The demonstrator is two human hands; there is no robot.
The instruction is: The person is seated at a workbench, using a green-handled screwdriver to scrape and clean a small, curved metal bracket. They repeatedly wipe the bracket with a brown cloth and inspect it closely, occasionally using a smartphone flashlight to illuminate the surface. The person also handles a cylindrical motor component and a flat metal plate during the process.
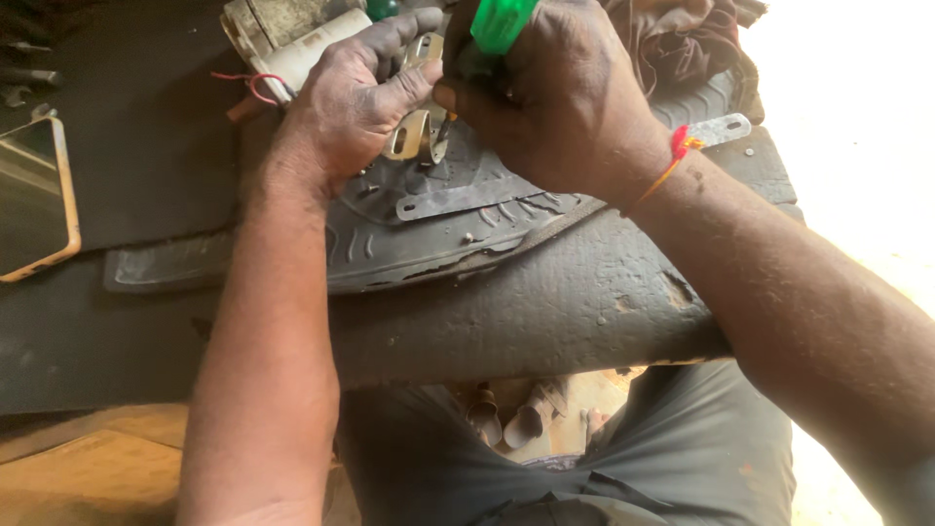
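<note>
Worktop [584, 312] carries worn rubber mat [390, 244] and flat metal strip [467, 198]; left hand [355, 97] pinches curved metal bracket [414, 136] upright on mat; right hand [560, 97] clamped round green-handled screwdriver [499, 21], tip at bracket; step looks like screw driving; next likely steady downward turning.

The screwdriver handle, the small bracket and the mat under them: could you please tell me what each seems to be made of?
The screwdriver handle in the right hand looks like glossy, translucent green plastic. The bracket pinched by the left hand seems bare sheet metal: pale, dull shine, punched slots. The mat appears to be worn black rubber, matte with moulded tread ridges.
</note>
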